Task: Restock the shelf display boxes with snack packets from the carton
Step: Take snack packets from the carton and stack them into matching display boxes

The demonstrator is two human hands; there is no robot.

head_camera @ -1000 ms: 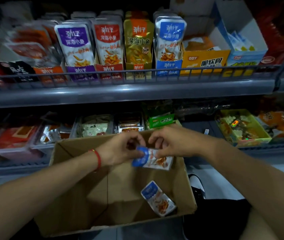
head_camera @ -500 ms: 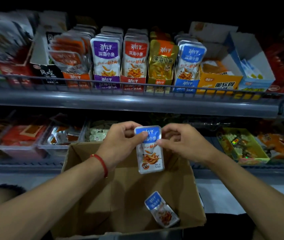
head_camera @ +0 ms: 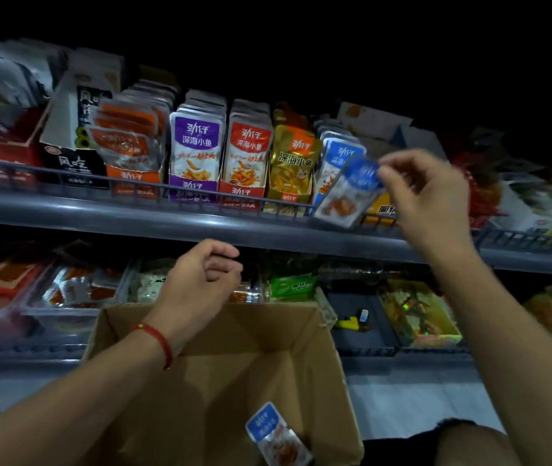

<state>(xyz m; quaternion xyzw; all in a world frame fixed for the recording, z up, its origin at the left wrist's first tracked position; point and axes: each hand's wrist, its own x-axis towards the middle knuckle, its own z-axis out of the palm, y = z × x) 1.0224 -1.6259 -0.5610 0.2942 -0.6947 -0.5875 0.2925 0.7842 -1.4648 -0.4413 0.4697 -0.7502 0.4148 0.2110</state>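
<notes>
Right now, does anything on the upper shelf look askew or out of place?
Yes. The orange packets left of the purple row lean crookedly and bulge over their box, unlike the upright rows beside them. The blue packet tilted at the shelf rail is simply pinched in the right hand, not misplaced.

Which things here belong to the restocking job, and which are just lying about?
Job:
- blue packet, pinched by right hand
- blue display box
- carton
- spare blue packet in it
- left hand, holding nothing

Lying about:
- purple packets
- gold packets
- green box
- lighters
</notes>
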